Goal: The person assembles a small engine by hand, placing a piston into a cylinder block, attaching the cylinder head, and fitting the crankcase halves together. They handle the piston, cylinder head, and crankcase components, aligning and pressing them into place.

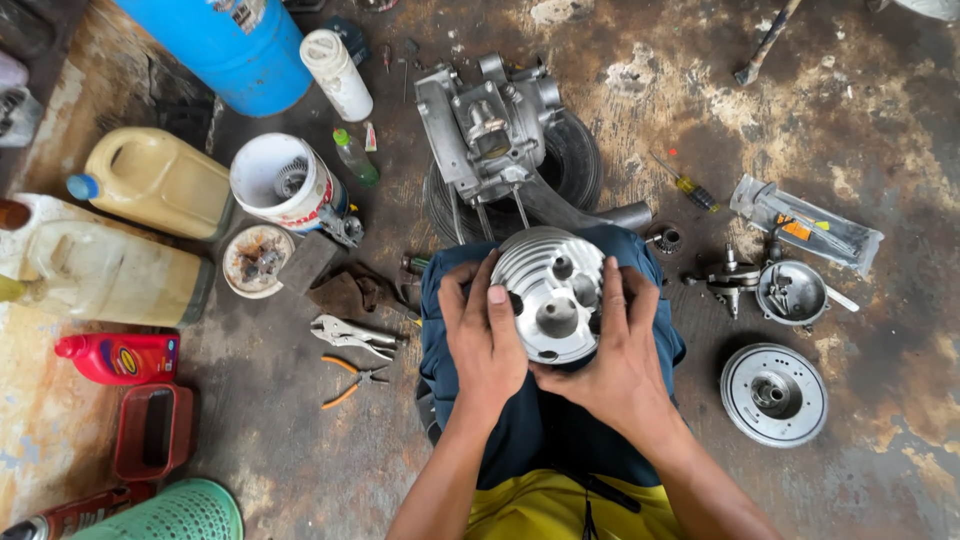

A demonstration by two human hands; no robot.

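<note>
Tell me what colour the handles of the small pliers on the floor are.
Orange, on the small pliers left of the left hand; the head view shows it.

Both hands, left hand (483,335) and right hand (618,350), clasp a finned cylinder head (552,290) over the lap. Just ahead, an engine crankcase (487,125) on a tyre (575,165) blocks the way forward. Locking pliers (350,335) and orange-handled pliers (350,380) lie near the left; a flywheel (773,393) and crankshaft (728,280) crowd the right. Bare floor (850,110) opens far right.

Stained floor (880,130): pliers (352,335), flywheel (773,394), jugs (150,180).
</note>
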